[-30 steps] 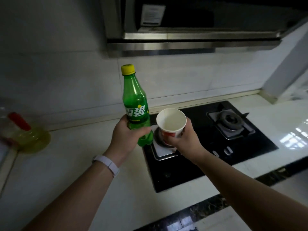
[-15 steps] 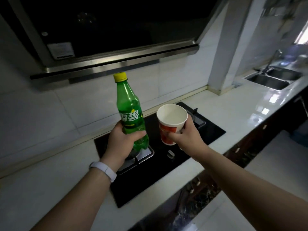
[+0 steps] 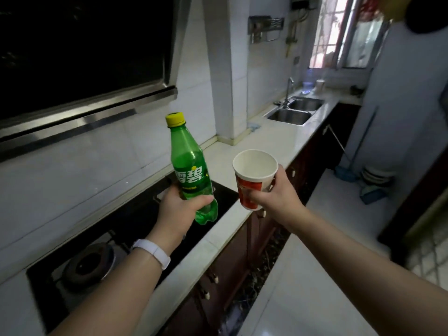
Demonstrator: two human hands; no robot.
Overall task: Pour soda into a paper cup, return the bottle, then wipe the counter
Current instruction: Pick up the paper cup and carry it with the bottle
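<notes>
Since the earlier frame the view has swung right along the counter, so the sink now shows far right and the stove has slid to the near left, while both hands have kept their loads raised. The left hand wraps its fingers round the lower body of the green soda bottle, which stands nearly upright in the air above the stove's right end, its yellow cap on, so no pouring can begin yet. The right hand curls round the paper cup from the right and behind, holding it just right of the bottle and apart from it, mouth up and tilted slightly toward the camera; the inside looks empty. Carrying both at chest height likely keeps them ready for a clear stretch of counter ahead, where the cup could be set down to free a hand for the cap.
</notes>
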